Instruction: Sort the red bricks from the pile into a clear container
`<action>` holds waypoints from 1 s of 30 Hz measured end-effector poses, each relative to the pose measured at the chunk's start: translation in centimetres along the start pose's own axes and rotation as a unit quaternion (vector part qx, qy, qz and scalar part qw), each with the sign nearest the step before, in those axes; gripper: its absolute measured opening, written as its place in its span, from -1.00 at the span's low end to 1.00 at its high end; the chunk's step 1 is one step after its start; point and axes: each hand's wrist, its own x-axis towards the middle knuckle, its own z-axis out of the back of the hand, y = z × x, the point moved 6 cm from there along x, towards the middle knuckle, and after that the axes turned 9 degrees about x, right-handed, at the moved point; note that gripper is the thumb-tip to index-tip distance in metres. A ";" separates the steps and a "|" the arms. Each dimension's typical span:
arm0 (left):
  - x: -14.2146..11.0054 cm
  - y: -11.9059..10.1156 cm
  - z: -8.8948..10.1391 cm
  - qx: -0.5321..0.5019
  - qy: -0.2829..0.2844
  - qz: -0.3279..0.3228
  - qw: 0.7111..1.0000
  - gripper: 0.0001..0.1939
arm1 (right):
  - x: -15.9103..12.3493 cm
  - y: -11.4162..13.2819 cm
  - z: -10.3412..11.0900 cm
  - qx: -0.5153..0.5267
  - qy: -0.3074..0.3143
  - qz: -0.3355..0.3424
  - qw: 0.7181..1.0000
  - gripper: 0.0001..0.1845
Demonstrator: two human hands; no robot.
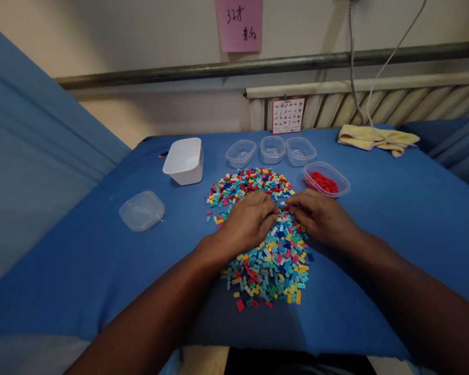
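Note:
A wide pile of small coloured building bricks lies in the middle of the blue-covered table, in red, blue, teal, yellow, pink and white. My left hand rests over the pile with its fingers curled together; whatever is in them is hidden. Facing it from the right, my right hand has its fingertips drawn together at the bricks, close to a few red pieces. I cannot make out what those fingers hold. Just beyond my right hand, a clear plastic tub contains red bricks.
Three clear tubs, a left one, a middle one and a right one, stand behind the pile. To the left are a white bin and a clear lid. A yellow cloth lies at the back right.

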 end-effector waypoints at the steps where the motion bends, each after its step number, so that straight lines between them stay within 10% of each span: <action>1: -0.1 0.2 0.4 -0.015 -0.015 0.011 1.000 -0.80 | 0.1 -0.1 0.0 -0.017 0.001 -0.002 1.000 -0.77; 9: -0.8 2.9 1.0 -0.165 -0.066 0.157 0.971 -0.74 | 1.3 0.2 -1.3 -0.135 0.050 -0.002 0.990 -0.81; 16: -1.3 1.5 -0.3 -0.324 -0.043 0.165 0.931 -0.75 | 0.3 2.4 -0.7 0.085 -0.026 -0.032 0.996 -0.76; 25: -1.5 -0.1 0.2 -0.276 -0.018 0.092 0.957 -0.82 | -0.6 1.5 -2.3 0.268 -0.021 -0.152 0.951 -0.79; 30: -1.7 1.7 3.1 -0.143 -0.071 0.090 0.983 -0.78 | -0.2 2.7 1.3 0.147 -0.087 -0.111 0.979 -0.84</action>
